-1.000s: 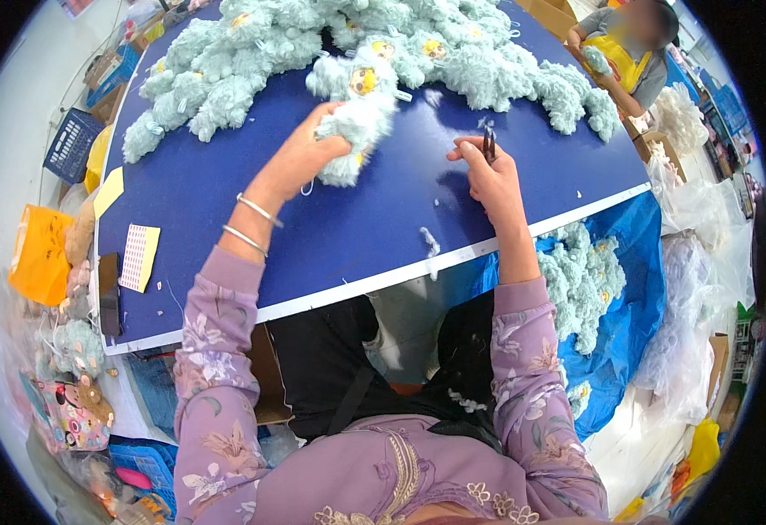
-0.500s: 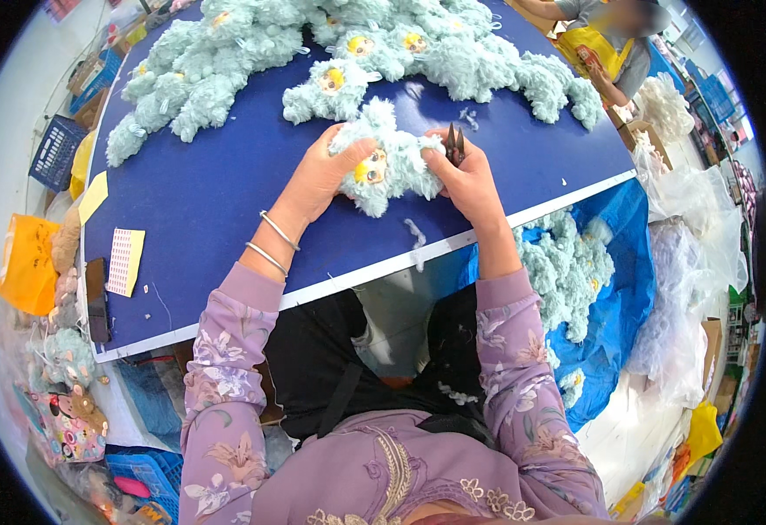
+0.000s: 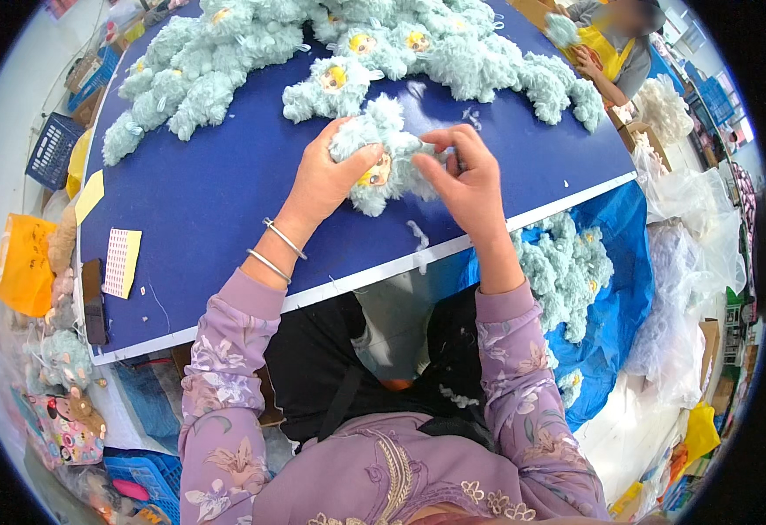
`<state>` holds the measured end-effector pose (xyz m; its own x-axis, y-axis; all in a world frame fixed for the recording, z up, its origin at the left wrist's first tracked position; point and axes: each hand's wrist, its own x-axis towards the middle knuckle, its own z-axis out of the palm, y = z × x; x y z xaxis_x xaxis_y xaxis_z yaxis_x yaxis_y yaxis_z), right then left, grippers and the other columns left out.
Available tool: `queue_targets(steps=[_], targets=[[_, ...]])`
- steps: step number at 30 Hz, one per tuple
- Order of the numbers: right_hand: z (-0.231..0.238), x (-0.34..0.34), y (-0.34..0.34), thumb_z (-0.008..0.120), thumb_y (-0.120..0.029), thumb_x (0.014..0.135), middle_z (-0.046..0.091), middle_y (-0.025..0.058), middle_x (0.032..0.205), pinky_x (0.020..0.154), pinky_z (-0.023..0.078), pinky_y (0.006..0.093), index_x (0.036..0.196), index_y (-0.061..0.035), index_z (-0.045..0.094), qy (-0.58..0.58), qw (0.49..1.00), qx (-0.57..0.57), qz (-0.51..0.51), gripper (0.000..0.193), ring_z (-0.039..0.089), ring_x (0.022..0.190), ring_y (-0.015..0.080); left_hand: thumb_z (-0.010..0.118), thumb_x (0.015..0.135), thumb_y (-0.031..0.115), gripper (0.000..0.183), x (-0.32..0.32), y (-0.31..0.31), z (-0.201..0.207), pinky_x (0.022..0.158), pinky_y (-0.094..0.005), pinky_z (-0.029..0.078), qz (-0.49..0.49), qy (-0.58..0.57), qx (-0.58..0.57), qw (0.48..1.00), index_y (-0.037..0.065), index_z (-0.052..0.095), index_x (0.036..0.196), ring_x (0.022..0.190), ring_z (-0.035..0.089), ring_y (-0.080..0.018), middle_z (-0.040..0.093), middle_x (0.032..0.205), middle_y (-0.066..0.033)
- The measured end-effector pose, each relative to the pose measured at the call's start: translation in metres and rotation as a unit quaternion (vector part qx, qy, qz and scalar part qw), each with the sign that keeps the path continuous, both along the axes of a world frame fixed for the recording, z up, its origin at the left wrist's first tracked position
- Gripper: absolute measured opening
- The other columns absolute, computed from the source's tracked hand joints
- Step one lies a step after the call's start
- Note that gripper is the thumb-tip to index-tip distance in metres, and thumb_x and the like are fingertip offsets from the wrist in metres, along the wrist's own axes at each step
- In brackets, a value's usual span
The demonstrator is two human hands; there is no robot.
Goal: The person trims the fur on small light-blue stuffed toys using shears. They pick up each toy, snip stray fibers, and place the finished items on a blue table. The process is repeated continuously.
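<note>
A pale blue-green plush toy (image 3: 371, 194) with a small doll face and yellow hair is held above the blue table. My left hand (image 3: 335, 171) is closed round its left side, thumb beside the face. At the toy's right side is my right hand (image 3: 468, 179), thumb and forefinger curled and a little apart at the fur. Dark thread snips (image 3: 461, 164) are mostly hidden behind its curled fingers. Just beyond the held toy lies another plush toy (image 3: 323, 92) of the same kind, face up.
A heap of similar plush toys (image 3: 216, 66) covers the table's far side. More lie in a blue sack (image 3: 615, 350) at the right. A sticker sheet (image 3: 121, 262) and a dark flat object (image 3: 94, 302) lie at left. A co-worker (image 3: 606, 52) works at far right.
My right hand has turned and drawn its fingers over the toy's right side; the snips' blades no longer stick up plainly. The toy has tilted slightly. The co-worker's hands have moved.
</note>
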<state>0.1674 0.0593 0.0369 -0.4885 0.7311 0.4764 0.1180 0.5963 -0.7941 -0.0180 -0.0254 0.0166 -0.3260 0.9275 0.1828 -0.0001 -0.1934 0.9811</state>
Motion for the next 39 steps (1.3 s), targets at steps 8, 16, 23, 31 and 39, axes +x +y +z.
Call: queue_targets(steps=[8, 16, 23, 31, 39], targets=[[-0.014, -0.006, -0.004, 0.072, -0.022, 0.085, 0.061, 0.0026, 0.078, 0.064, 0.044, 0.0268, 0.102, 0.0036, 0.063, -0.048, 0.987, -0.130, 0.084, 0.032, 0.049, 0.073, 0.0070, 0.062, 0.092, 0.028, 0.033, -0.006, 0.001, -0.008, 0.074, -0.0229, 0.049, 0.002, -0.075, -0.015, 0.997, -0.002, 0.062, 0.106, 0.084, 0.058, -0.0061, 0.064, 0.094, -0.0031], [-0.036, -0.017, 0.001, 0.061, -0.011, 0.092, 0.062, 0.0028, 0.077, 0.062, 0.044, 0.0243, 0.095, 0.0031, 0.061, 0.101, 0.985, -0.139, -0.010, 0.015, 0.053, 0.070, 0.0066, 0.041, 0.099, 0.047, 0.051, -0.008, 0.006, -0.010, 0.070, -0.0273, 0.055, -0.054, -0.256, -0.040, 0.964, 0.002, 0.054, 0.119, 0.083, 0.067, -0.0156, 0.067, 0.103, -0.0105], [-0.034, -0.019, -0.004, 0.061, -0.010, 0.091, 0.062, 0.0111, 0.071, 0.060, 0.045, 0.0282, 0.093, 0.0032, 0.059, 0.058, 0.994, -0.061, -0.074, 0.014, 0.054, 0.062, 0.0117, 0.051, 0.097, 0.043, 0.044, -0.005, 0.004, -0.010, 0.053, -0.0231, 0.049, -0.150, -0.096, -0.166, 0.970, 0.000, 0.060, 0.104, 0.067, 0.066, -0.0129, 0.069, 0.088, -0.0114], [-0.033, -0.022, -0.007, 0.062, -0.010, 0.089, 0.062, 0.0156, 0.072, 0.060, 0.046, 0.0304, 0.094, 0.0030, 0.059, 0.025, 0.997, -0.031, -0.069, 0.014, 0.057, 0.061, 0.0178, 0.057, 0.093, 0.028, 0.025, 0.001, -0.001, -0.005, 0.046, -0.0209, 0.042, -0.164, -0.036, -0.190, 0.967, 0.005, 0.059, 0.084, 0.052, 0.054, -0.0075, 0.063, 0.071, -0.0038], [0.003, 0.028, 0.038, 0.057, -0.019, 0.093, 0.056, 0.0018, 0.070, 0.048, 0.036, 0.0240, 0.091, -0.0066, 0.061, 0.392, 0.881, -0.264, -0.003, 0.014, 0.046, 0.057, 0.0070, 0.067, 0.088, 0.018, 0.022, -0.006, 0.012, 0.002, 0.060, -0.0244, 0.048, 0.048, 0.011, 0.032, 0.998, 0.002, 0.056, 0.099, 0.071, 0.059, -0.0095, 0.063, 0.087, -0.0050]])
